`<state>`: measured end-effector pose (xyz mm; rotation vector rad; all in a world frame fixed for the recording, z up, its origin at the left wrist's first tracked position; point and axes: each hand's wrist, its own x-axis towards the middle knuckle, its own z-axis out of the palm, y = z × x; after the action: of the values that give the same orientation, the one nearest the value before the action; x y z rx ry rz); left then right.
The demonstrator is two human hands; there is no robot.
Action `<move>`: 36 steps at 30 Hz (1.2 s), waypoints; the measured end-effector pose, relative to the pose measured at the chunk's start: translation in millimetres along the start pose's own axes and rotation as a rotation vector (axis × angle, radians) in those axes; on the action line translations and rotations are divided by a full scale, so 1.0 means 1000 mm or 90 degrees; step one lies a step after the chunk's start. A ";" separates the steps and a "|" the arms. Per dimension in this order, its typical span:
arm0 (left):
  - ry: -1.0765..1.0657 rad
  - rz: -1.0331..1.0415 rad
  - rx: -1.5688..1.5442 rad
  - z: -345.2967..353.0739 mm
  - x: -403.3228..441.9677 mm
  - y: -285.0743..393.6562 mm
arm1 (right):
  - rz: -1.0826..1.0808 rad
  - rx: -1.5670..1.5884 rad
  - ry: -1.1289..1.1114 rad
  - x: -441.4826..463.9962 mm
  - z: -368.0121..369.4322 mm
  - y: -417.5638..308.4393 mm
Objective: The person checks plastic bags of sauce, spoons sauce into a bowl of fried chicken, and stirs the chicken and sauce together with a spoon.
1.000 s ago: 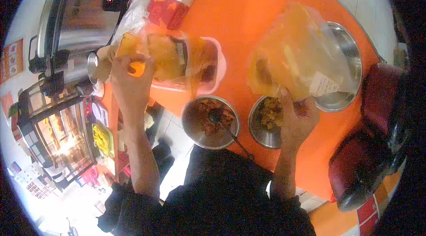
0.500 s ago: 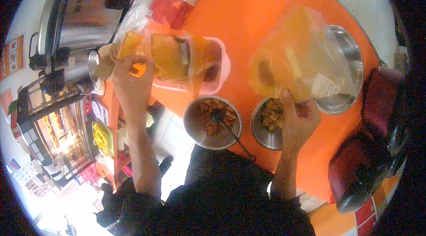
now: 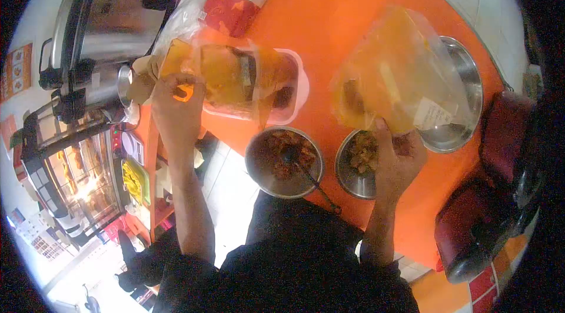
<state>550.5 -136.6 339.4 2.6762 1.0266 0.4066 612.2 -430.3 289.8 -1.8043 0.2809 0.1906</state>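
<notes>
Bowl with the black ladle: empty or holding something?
Partly filled: reddish food pieces lie in the bowl around the ladle's head, with bare metal showing.

A small food shop or its kitchen: glowing display cabinet (image 3: 82, 174), steel bowls (image 3: 284, 163), printed carton (image 3: 240, 0).

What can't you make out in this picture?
All in the head view:
Pink tub: contents partly behind the left bag, held by the left hand.
Big steel bowl: partly behind the right bag.
Smaller food bowl: right side behind the right hand.
White label: writing too small and blurred.
Lit cabinet: inside partly washed out by glare.
</notes>
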 end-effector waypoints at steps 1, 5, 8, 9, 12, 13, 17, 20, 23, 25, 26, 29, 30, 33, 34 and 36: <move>-0.005 -0.006 -0.001 0.000 0.000 -0.002 | 0.003 -0.010 0.000 0.000 0.000 0.001; -0.020 -0.001 0.006 -0.004 0.000 -0.007 | -0.048 -0.051 0.030 0.002 0.001 0.011; -0.025 -0.009 -0.014 -0.005 -0.001 -0.011 | -0.050 -0.026 0.031 0.002 0.003 0.011; -0.031 -0.021 -0.016 -0.005 -0.002 -0.012 | -0.037 -0.009 0.025 0.002 0.003 0.008; -0.048 -0.059 -0.017 -0.007 -0.003 -0.015 | 0.034 0.078 -0.012 -0.001 0.005 -0.006; -0.052 -0.072 -0.015 -0.009 -0.003 -0.013 | 0.047 0.091 -0.018 -0.001 0.005 -0.007; -0.050 -0.097 -0.027 -0.011 -0.004 -0.011 | 0.025 0.013 -0.015 0.000 0.002 0.000; -0.047 -0.065 -0.018 -0.011 -0.004 -0.017 | -0.010 0.002 0.003 0.000 0.006 0.006; -0.031 -0.054 -0.042 -0.010 -0.005 -0.020 | 0.005 0.021 0.010 -0.001 0.007 0.002; -0.047 -0.077 -0.035 -0.012 -0.005 -0.017 | 0.013 0.030 0.004 -0.002 0.008 0.000; -0.055 -0.088 -0.032 -0.013 -0.005 -0.017 | 0.007 0.035 0.000 -0.001 0.009 0.001; -0.057 -0.057 -0.032 -0.012 -0.005 -0.023 | -0.023 -0.052 -0.008 -0.001 0.007 0.006; -0.053 -0.056 -0.036 -0.012 -0.005 -0.023 | -0.034 -0.098 -0.011 -0.001 0.006 0.007; -0.050 -0.058 -0.044 -0.013 -0.006 -0.022 | -0.091 -0.060 0.033 0.001 0.013 0.005; -0.053 -0.061 -0.044 -0.013 -0.006 -0.024 | -0.074 -0.048 0.023 0.000 0.013 0.004; -0.051 -0.066 -0.048 -0.013 -0.007 -0.026 | -0.039 -0.023 0.001 -0.002 0.015 0.001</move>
<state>525.7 -120.9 342.1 2.5385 1.0971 0.3100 610.0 -415.8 285.8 -1.8467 0.2237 0.1514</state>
